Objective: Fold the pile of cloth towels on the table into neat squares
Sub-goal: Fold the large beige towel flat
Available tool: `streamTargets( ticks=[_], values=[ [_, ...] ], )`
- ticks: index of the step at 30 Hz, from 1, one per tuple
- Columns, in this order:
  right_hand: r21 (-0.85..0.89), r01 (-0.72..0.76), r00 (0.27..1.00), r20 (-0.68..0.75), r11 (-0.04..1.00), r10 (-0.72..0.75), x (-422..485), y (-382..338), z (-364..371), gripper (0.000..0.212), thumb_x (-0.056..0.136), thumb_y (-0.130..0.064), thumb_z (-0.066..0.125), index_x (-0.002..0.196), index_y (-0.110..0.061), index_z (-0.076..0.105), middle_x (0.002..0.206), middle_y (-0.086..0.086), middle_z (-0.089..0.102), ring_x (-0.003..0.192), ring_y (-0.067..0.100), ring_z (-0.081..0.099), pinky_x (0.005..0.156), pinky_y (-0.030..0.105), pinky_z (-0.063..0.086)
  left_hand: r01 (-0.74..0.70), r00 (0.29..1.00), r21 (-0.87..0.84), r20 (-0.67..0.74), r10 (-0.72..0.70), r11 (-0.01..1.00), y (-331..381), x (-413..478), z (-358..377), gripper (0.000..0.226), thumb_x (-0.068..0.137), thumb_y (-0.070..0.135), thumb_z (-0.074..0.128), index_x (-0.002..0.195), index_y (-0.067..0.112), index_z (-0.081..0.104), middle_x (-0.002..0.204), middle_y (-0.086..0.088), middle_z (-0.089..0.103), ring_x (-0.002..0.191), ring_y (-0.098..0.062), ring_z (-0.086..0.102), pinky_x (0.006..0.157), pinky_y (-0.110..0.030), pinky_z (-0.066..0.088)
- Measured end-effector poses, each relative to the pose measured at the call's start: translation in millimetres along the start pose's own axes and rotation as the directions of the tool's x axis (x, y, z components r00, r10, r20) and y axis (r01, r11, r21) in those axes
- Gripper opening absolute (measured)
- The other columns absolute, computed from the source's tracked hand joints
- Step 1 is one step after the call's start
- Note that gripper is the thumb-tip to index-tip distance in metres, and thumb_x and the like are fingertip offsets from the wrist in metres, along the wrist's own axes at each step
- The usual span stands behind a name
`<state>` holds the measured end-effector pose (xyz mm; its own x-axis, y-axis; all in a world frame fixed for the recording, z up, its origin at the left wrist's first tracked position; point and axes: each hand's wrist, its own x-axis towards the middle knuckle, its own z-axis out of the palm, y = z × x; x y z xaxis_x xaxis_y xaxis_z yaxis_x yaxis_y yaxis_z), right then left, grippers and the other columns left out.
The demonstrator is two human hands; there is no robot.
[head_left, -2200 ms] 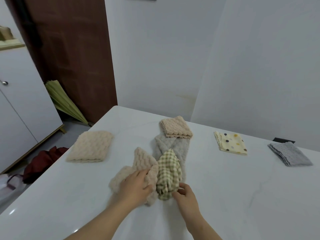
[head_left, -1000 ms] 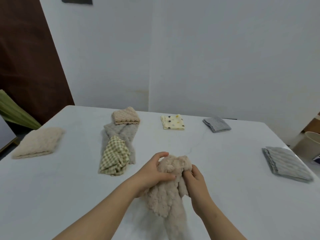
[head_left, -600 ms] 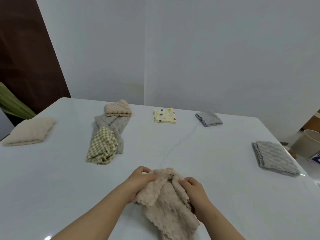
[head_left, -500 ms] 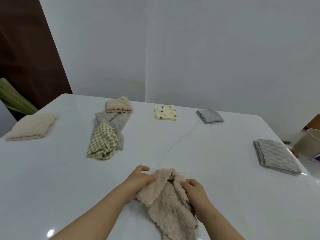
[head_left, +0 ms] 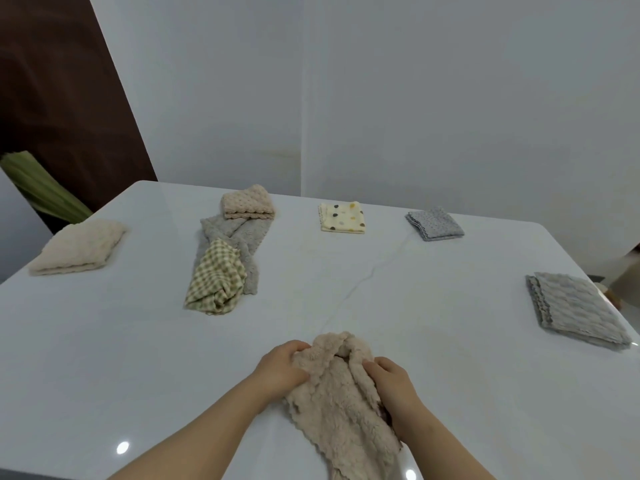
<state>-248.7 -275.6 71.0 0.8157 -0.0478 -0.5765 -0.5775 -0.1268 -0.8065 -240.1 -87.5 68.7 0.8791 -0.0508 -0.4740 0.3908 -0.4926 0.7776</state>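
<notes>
A crumpled beige fluffy towel (head_left: 332,393) lies on the white table (head_left: 104,358) near the front edge. My left hand (head_left: 282,370) grips its left top edge, and my right hand (head_left: 389,379) grips its right side. Further back on the left lies a rumpled green checked cloth (head_left: 216,277) on top of an unfolded grey towel (head_left: 239,237).
Folded towels lie around the table: a cream one (head_left: 78,245) at the left, a beige one (head_left: 247,202) at the back, a spotted yellow one (head_left: 342,217), a small grey one (head_left: 434,223) and a larger grey one (head_left: 578,308) at the right edge.
I took the beige towel from the pile and brought it to the front middle of the table. In the last half second both hands have stayed on it, shifting only slightly.
</notes>
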Motion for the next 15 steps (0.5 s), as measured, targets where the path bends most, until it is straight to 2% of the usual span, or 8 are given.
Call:
streamTargets(
  ticks=[4, 6, 8, 9, 12, 14, 15],
  values=[
    [-0.031, 0.040, 0.997, -0.064, 0.999, -0.042, 4, -4, -3, 0.021, 0.091, -0.015, 0.048, 0.072, -0.011, 0.040, 0.060, 0.003, 0.034, 0.057, 0.017, 0.031, 0.053, 0.027, 0.027, -0.003, 0.982, -0.130, -0.190, -0.022, 0.992, 3, 10, -13, 0.026, 0.084, 0.011, 0.059, 0.105, 0.026, 0.055, 0.109, -0.004, 0.055, 0.092, -0.016, 0.054, 0.076, -0.026, 0.045],
    [-0.044, 0.050, 0.995, -0.080, 0.998, -0.053, 6, -6, -1, 0.021, 0.091, -0.016, 0.048, 0.073, -0.010, 0.039, 0.061, 0.003, 0.034, 0.058, 0.017, 0.031, 0.054, 0.028, 0.027, -0.012, 0.961, -0.324, -0.266, -0.079, 0.946, 6, 15, -17, 0.032, 0.083, 0.009, 0.063, 0.112, 0.021, 0.054, 0.114, -0.005, 0.052, 0.098, -0.018, 0.052, 0.081, -0.027, 0.043],
    [-0.049, 0.042, 0.994, -0.094, 0.998, -0.046, 8, -6, 0, 0.020, 0.091, -0.016, 0.048, 0.074, -0.010, 0.039, 0.063, 0.004, 0.034, 0.060, 0.017, 0.031, 0.055, 0.028, 0.026, -0.020, 0.964, -0.490, -0.239, -0.113, 0.871, 8, 17, -18, 0.045, 0.082, 0.009, 0.067, 0.121, 0.018, 0.049, 0.121, -0.005, 0.047, 0.109, -0.021, 0.049, 0.091, -0.032, 0.044],
    [-0.046, 0.031, 0.994, -0.101, 0.998, -0.036, 9, -6, 0, 0.020, 0.092, -0.017, 0.047, 0.074, -0.010, 0.038, 0.064, 0.003, 0.034, 0.060, 0.017, 0.031, 0.054, 0.027, 0.027, -0.021, 0.974, -0.498, -0.207, -0.096, 0.867, 8, 17, -17, 0.050, 0.081, 0.010, 0.068, 0.125, 0.019, 0.046, 0.124, -0.003, 0.044, 0.112, -0.021, 0.047, 0.094, -0.033, 0.043],
    [-0.028, 0.000, 0.996, -0.090, 1.000, -0.003, 10, -4, 0, 0.024, 0.093, -0.020, 0.045, 0.073, -0.010, 0.039, 0.067, 0.005, 0.038, 0.062, 0.018, 0.035, 0.056, 0.028, 0.031, -0.001, 0.999, -0.298, -0.031, -0.009, 0.954, 10, 12, -7, 0.065, 0.076, 0.012, 0.072, 0.131, 0.025, 0.040, 0.126, 0.003, 0.040, 0.110, -0.017, 0.047, 0.085, -0.026, 0.048],
    [-0.004, -0.013, 0.999, -0.041, 1.000, 0.013, 9, -4, 3, 0.025, 0.092, -0.026, 0.047, 0.076, -0.007, 0.046, 0.075, 0.011, 0.049, 0.068, 0.022, 0.047, 0.062, 0.032, 0.040, -0.043, 0.998, -0.090, 0.044, 0.047, 0.995, 11, 10, 2, 0.075, 0.072, 0.017, 0.075, 0.135, 0.026, 0.036, 0.133, 0.003, 0.036, 0.120, -0.016, 0.043, 0.095, -0.028, 0.045],
    [0.020, -0.021, 1.000, 0.004, 1.000, 0.021, 8, -5, 5, 0.028, 0.092, -0.028, 0.047, 0.081, -0.003, 0.052, 0.082, 0.012, 0.057, 0.075, 0.024, 0.056, 0.067, 0.034, 0.047, -0.072, 0.995, 0.005, 0.065, 0.071, 0.997, 11, 9, 7, 0.080, 0.072, 0.020, 0.076, 0.139, 0.026, 0.032, 0.137, 0.004, 0.031, 0.127, -0.016, 0.036, 0.103, -0.028, 0.038]
  ],
)
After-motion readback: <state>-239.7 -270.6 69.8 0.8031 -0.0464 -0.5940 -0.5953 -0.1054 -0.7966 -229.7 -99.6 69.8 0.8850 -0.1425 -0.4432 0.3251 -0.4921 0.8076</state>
